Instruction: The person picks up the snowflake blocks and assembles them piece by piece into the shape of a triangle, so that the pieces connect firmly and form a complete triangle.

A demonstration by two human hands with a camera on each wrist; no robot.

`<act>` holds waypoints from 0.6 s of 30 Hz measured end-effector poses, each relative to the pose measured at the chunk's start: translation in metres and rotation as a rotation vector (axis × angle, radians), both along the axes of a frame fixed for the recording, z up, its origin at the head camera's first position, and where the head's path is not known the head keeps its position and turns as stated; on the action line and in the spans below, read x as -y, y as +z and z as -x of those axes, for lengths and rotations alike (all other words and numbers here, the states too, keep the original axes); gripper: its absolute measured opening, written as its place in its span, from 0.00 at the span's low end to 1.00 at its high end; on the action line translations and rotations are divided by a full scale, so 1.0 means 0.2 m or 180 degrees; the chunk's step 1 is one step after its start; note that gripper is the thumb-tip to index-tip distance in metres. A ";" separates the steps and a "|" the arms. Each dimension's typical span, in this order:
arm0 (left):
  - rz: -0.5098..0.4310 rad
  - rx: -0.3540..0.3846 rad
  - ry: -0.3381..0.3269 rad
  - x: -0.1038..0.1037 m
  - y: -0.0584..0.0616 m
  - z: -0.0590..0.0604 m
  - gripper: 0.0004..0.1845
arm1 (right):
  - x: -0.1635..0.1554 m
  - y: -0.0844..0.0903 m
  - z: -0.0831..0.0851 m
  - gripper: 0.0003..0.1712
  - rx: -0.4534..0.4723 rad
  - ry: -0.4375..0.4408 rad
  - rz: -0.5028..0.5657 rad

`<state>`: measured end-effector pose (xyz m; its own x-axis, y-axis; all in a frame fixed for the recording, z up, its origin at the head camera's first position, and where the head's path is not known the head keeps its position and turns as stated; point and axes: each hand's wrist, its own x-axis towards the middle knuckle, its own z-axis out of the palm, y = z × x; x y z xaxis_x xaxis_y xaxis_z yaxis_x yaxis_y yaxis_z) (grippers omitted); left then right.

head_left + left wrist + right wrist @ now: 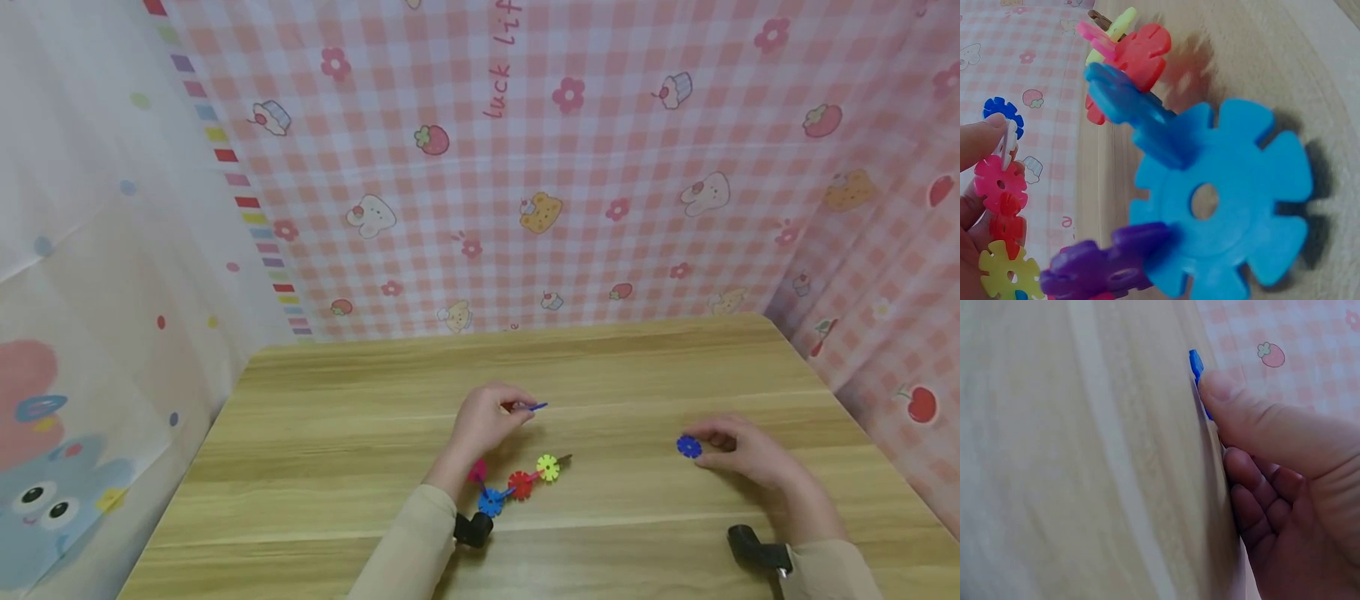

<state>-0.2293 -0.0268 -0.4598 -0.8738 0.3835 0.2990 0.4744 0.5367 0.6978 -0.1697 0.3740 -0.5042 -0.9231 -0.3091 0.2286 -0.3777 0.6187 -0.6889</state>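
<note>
My left hand [486,421] pinches a chain of plastic snowflake discs [1001,206]; my right hand [738,454] pins a dark blue snowflake disc [688,447] to the wooden table [345,433]. The pressed-flat disc (awkward) may skid aside.

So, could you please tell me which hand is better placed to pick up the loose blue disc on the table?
Right. The right hand already has its fingertips on the blue disc, while the left hand grips a chain of discs, well apart from it.
</note>
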 end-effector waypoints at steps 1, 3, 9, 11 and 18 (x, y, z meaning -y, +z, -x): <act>-0.0001 0.0001 0.0003 0.00 0.00 0.00 0.05 | 0.00 0.00 0.00 0.19 0.0007 -0.0007 -0.0027; 0.0002 0.0010 0.0008 0.00 0.00 0.00 0.05 | 0.01 0.00 0.01 0.18 0.0002 -0.0009 -0.0079; -0.0004 0.0034 0.0008 0.00 0.00 -0.01 0.04 | 0.01 -0.02 0.03 0.16 -0.0081 0.0139 -0.0044; 0.0010 0.0035 0.0014 0.00 0.00 -0.01 0.04 | 0.01 -0.02 0.03 0.16 -0.0080 0.0171 0.0045; 0.0058 0.0014 0.0027 0.00 0.01 -0.01 0.04 | 0.07 0.01 0.03 0.11 -0.0094 0.0160 0.0253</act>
